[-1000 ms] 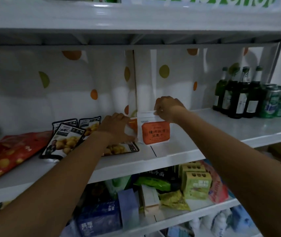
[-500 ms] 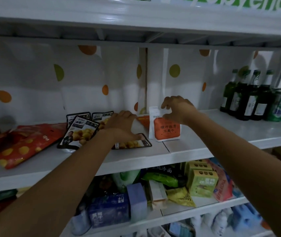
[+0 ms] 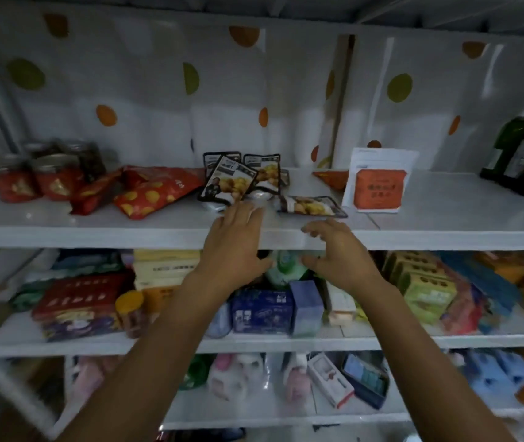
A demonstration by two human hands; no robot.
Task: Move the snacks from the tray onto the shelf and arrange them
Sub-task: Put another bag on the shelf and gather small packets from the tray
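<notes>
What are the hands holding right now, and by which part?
Nothing. The left hand and the right hand are both open, fingers spread, at the front edge of the shelf.

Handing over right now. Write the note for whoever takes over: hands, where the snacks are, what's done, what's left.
Left hand: open, empty, at the shelf front edge.
Right hand: open, empty, beside it.
Snacks on the shelf: orange pouch upright; nut packets left of it, overlapping; flat packet between them, nearer the edge; red bags further left.
Done: those are shelved.
Left: tray is out of view, so check it for more; the nut packets probably want straightening.
</notes>
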